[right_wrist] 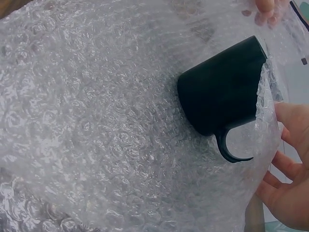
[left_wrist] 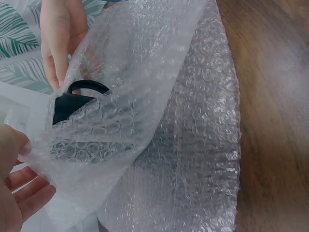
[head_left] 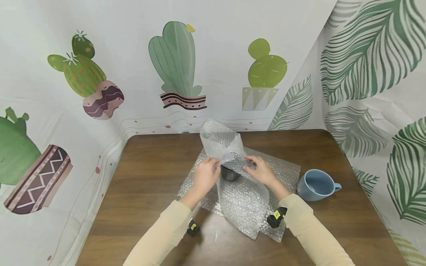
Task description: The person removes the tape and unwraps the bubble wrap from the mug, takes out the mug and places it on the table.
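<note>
A dark mug stands on a sheet of bubble wrap, partly covered by the raised part of the wrap. In the right wrist view, the mug's side and curved handle show inside the folded wrap. My left hand pinches the wrap left of the mug, with the other fingers loosely bent in the left wrist view. At the mug's right, my right hand pinches another edge of the wrap between thumb and fingers. The mug's rim is mostly hidden.
A light blue mug stands right of the wrap, its handle pointing right. More bubble wrap lies flat underneath on the brown wooden table. Behind the table hangs a cloth printed with cacti. Each wrist carries a small black device.
</note>
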Available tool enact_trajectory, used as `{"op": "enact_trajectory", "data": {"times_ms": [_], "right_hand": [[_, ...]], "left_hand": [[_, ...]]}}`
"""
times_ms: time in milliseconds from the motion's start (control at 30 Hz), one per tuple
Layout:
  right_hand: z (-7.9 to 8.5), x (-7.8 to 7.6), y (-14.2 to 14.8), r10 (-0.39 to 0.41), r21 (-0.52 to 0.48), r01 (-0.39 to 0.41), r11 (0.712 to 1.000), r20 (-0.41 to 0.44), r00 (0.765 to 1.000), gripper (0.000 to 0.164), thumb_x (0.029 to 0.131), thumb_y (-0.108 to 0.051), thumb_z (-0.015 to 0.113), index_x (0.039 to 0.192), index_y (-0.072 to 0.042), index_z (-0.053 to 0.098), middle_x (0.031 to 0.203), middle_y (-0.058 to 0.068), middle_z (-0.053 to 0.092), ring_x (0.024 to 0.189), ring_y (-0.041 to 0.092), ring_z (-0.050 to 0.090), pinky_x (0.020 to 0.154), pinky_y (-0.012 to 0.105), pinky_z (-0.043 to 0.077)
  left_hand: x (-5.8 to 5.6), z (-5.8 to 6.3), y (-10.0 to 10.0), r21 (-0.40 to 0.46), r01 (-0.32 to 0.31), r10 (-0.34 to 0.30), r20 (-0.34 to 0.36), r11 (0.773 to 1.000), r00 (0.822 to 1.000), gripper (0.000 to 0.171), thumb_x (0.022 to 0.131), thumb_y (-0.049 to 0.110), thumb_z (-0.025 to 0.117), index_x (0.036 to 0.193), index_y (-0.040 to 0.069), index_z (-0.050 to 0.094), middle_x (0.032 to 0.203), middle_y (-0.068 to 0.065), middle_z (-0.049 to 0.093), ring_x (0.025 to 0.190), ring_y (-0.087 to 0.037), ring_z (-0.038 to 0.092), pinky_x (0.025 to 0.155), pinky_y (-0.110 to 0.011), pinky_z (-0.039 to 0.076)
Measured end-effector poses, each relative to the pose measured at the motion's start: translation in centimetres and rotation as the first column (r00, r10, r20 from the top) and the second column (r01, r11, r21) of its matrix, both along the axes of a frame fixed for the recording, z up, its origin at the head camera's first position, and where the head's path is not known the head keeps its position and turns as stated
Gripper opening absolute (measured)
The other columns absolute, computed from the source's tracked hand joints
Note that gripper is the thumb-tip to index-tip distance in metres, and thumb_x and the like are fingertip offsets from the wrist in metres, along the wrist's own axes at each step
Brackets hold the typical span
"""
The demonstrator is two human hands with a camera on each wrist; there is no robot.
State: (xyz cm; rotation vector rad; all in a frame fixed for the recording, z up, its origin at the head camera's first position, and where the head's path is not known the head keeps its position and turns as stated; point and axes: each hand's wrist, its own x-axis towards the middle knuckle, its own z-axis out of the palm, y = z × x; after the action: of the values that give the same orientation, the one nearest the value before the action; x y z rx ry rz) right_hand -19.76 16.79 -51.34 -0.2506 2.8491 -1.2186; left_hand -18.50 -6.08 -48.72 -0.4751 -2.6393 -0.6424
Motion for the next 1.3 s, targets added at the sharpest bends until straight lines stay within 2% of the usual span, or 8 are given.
{"op": "enact_trajectory", "data": {"times_ms": [500,833,1100,1300], "right_hand": [[-0.1,0.0,0.1,0.001,-0.022,-0.001,1.000,0.012,1.000,0.044,0.085,-0.021,0.064,0.126,-0.007,0.054,0.124,0.019,0.053,0.108,0.037,0.054,0.093,0.047,0.045],[-0.2,0.1,0.1,-0.002,-0.032,0.003,0.999,0.034,0.999,0.045,0.086,-0.022,0.064,0.127,-0.009,0.053,0.126,0.019,0.051,0.110,0.037,0.053,0.092,0.048,0.044],[-0.1,0.2,0.0,-0.004,-0.024,0.005,1.000,0.034,0.999,0.044,0.086,-0.022,0.063,0.127,-0.009,0.053,0.126,0.019,0.051,0.110,0.038,0.053,0.092,0.048,0.044],[0.0,0.2,0.0,-0.002,-0.042,0.003,0.999,0.034,0.999,0.044,0.086,-0.021,0.063,0.127,-0.008,0.053,0.126,0.020,0.051,0.110,0.037,0.053,0.094,0.047,0.044]], "left_hand": [[0.0,-0.3,-2.0,0.078,-0.050,0.050,0.004,0.996,0.999,0.012,0.078,0.009,0.066,0.089,0.010,0.068,0.089,-0.004,0.069,0.074,-0.018,0.067,0.060,-0.033,0.055],[0.3,-0.4,-3.7,0.070,-0.100,0.098,0.021,0.993,0.995,0.014,0.077,0.010,0.066,0.091,0.008,0.068,0.084,-0.004,0.069,0.069,-0.020,0.066,0.056,-0.037,0.054],[0.5,-0.6,-4.8,0.064,-0.146,0.145,0.025,0.987,0.989,0.005,0.075,0.009,0.066,0.079,0.011,0.064,0.071,0.001,0.061,0.057,-0.019,0.058,0.050,-0.039,0.048],[0.5,-0.9,-5.5,0.078,-0.191,0.187,0.050,0.978,0.981,0.005,0.075,0.010,0.063,0.080,0.011,0.065,0.073,0.000,0.059,0.058,-0.021,0.058,0.050,-0.040,0.048]]}}
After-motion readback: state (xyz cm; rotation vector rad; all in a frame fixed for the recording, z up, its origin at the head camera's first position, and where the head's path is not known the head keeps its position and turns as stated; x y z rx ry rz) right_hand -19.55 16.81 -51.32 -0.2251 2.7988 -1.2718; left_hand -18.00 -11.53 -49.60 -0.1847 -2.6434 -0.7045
